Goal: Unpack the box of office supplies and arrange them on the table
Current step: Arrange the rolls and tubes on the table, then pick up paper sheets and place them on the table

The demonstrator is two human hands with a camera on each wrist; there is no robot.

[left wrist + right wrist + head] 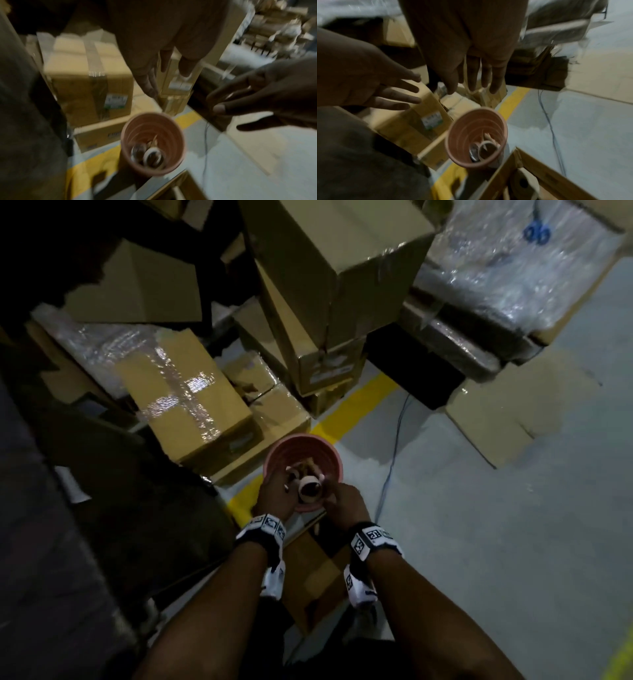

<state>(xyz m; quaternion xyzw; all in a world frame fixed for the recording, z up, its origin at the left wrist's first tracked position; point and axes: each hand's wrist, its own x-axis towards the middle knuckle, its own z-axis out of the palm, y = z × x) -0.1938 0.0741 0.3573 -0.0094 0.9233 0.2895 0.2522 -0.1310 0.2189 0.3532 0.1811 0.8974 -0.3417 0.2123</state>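
both hands, left hand (373, 86) and right hand (267, 94), spread wide and holding nothing above the pink bucket (303, 455) on the floor. tape rolls (488, 149) down inside. could easily tip it when reaching in, narrow and light probably.

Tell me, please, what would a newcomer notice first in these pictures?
First, the pink ribbed bucket on the floor beside the yellow line, with tape rolls inside. Both hands, left hand and right hand, hover open above it. Behind it rise stacked cardboard boxes.
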